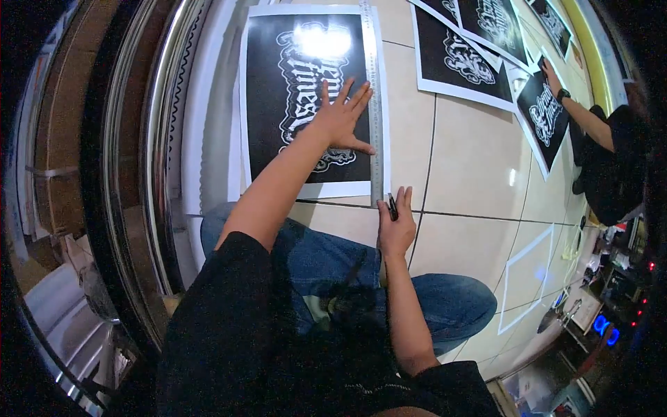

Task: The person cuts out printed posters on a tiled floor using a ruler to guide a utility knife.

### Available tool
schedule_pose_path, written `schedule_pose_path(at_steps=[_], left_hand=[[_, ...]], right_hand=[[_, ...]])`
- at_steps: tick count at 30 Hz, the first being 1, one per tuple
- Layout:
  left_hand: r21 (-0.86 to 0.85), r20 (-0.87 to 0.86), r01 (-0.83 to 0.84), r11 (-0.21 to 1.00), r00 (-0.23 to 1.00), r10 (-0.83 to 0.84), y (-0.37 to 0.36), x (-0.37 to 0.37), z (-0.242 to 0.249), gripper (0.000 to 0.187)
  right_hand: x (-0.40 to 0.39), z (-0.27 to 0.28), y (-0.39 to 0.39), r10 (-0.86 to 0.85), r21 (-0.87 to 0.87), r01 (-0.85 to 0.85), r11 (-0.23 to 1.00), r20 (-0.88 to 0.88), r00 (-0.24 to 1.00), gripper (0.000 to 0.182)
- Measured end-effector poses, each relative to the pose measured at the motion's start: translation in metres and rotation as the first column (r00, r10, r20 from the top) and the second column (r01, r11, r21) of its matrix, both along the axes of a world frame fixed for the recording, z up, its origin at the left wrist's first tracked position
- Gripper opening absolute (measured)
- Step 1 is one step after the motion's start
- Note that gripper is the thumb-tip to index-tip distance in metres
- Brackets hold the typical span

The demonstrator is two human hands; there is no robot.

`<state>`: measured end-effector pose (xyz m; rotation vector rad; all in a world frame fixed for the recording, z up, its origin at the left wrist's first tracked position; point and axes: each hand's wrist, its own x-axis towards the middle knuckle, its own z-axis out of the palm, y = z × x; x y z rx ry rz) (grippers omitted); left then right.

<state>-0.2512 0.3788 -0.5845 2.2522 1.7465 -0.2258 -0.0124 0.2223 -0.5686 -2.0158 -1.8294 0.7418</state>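
Note:
My left hand lies with fingers spread on a black print with white blackletter writing. Its thumb and fingertips reach a long steel ruler laid along the print's right side. My right hand, at the ruler's lower end, is closed around a black cutter knife, mostly hidden in the fingers. A narrow white strip of paper shows to the right of the ruler. Glare covers the upper part of the print.
Several similar prints overlap on the tiled floor at the upper right. There, another person's hand touches one print. A white paper frame lies at lower right. Metal rails run along the left.

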Motion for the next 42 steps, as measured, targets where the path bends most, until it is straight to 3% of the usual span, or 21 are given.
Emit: schedule_pose_path(at_steps=[11,20,26,33,36,38,39,40,41,42], left_hand=[[0.001,0.067,-0.005,1.0,0.998,0.004,-0.001,-0.002,0.002,0.148],[-0.107,-0.045,-0.057,0.993,0.998,0.053,0.003,0.014,0.016,0.15],[-0.153,-0.041,-0.037,0.988,0.999,0.031,0.006,0.017,0.021,0.163],[-0.226,-0.195,-0.069,0.972,0.98,0.024,0.012,0.026,0.026,0.167],[-0.223,-0.19,-0.075,0.972,0.981,0.032,0.012,0.026,0.024,0.167],[-0.218,-0.206,-0.078,0.973,0.978,0.033,0.014,0.028,0.025,0.17],[-0.215,-0.201,-0.078,0.974,0.979,0.034,0.014,0.028,0.024,0.17],[-0.21,-0.196,-0.079,0.975,0.98,0.037,0.013,0.028,0.025,0.17],[-0.208,-0.193,-0.078,0.975,0.981,0.037,0.013,0.029,0.027,0.169],[-0.207,-0.197,-0.078,0.975,0.98,0.037,0.013,0.03,0.028,0.169]], right_hand=[[-0.004,0.006,0.0,0.009,0.03,-0.009,0.999,-0.018,1.0,0.057],[-0.002,0.004,-0.001,0.018,0.038,-0.018,0.999,0.012,1.0,0.06],[0.002,0.001,-0.001,0.009,-0.003,-0.009,1.0,0.035,0.999,0.061],[0.005,0.004,-0.001,-0.044,-0.089,0.042,0.995,-0.022,0.999,0.062],[0.009,0.001,-0.001,-0.036,0.033,0.042,0.999,-0.154,0.987,0.054],[0.013,0.001,0.003,-0.133,0.075,0.163,0.984,-0.297,0.945,0.043],[0.019,0.002,0.006,-0.119,0.018,0.139,0.99,-0.412,0.904,0.036],[0.023,0.009,0.01,-0.117,0.015,0.135,0.991,-0.413,0.903,0.036],[0.026,0.016,0.014,-0.241,-0.203,0.139,0.969,-0.673,0.699,0.036],[0.027,0.019,0.018,-0.391,-0.401,0.069,0.914,-0.822,0.413,0.035]])
